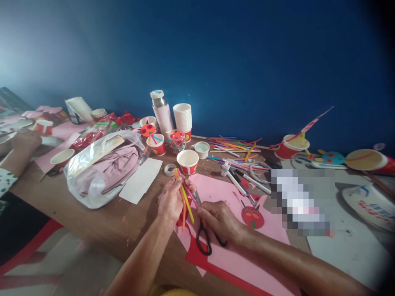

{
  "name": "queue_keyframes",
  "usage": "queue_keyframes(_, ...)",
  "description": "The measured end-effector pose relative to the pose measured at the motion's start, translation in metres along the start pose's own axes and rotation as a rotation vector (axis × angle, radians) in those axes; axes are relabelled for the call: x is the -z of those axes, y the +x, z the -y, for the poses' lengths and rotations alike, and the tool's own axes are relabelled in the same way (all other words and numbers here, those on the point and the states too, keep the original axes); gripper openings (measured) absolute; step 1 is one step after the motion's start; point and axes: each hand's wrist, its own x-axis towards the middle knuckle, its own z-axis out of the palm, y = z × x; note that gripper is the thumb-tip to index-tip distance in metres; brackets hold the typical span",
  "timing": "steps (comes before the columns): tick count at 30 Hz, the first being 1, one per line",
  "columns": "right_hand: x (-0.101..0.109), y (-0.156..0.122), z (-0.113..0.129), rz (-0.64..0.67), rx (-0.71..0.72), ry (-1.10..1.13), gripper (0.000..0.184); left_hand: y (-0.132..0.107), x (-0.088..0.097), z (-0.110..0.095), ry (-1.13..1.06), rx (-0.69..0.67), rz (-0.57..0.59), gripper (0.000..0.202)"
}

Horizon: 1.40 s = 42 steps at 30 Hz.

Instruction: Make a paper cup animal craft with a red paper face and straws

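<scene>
Yellow, orange and magenta strips (188, 204) fan out from the left hand (171, 197), whose fingers are closed around them near the top, above the brown tabletop (138, 226). At four o'clock from it, the right hand (219, 218) is curled, thumb and fingertip pinching the lower end of the magenta strip. Black-handled scissors (201, 225) sit just beneath that hand; it is hard to tell whether its other fingers also hold them. Both hands are over or beside a pink sheet (222, 190), where a red paper face (253, 218) lies at three o'clock from the right hand. From the left hand, a tape roll (166, 169) is at twelve o'clock, a paper cup (188, 167) at one, a plastic bag (92, 197) at ten, with another person's hand (27, 141) well beyond the bag.
</scene>
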Motion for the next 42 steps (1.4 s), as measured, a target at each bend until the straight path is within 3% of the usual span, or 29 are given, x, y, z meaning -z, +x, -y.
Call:
queue_keyframes(3, -0.003, -0.001, -0.003, -0.008, -0.059, 0.065, 0.036, 0.002, -0.001, 0.002, 0.029, 0.018, 0.051, 0.012)
queue_keyframes(7, -0.002, -0.001, -0.008, 0.086, -0.152, 0.189, 0.044, 0.003, 0.0, 0.004, 0.099, -0.002, 0.099, 0.01)
queue_keyframes(14, 0.023, 0.014, -0.003, -0.109, -0.061, 0.082, 0.041, -0.001, 0.003, 0.01, 0.304, 0.007, 0.102, 0.014)
queue_keyframes(21, 0.034, 0.026, -0.004, -0.319, 0.066, 0.076, 0.029, -0.01, -0.003, 0.021, 0.327, 0.152, 0.15, 0.021)
queue_keyframes(28, 0.033, 0.026, 0.0, -0.259, 0.026, 0.182, 0.024, -0.016, -0.005, 0.037, 0.288, 0.223, 0.309, 0.016)
queue_keyframes(34, 0.026, 0.026, -0.005, -0.209, -0.125, 0.345, 0.027, -0.017, -0.007, 0.038, 0.254, 0.238, 0.322, 0.015)
queue_keyframes(42, 0.023, 0.027, -0.002, -0.173, -0.154, 0.532, 0.023, -0.017, -0.006, 0.035, 0.283, 0.343, 0.3, 0.016)
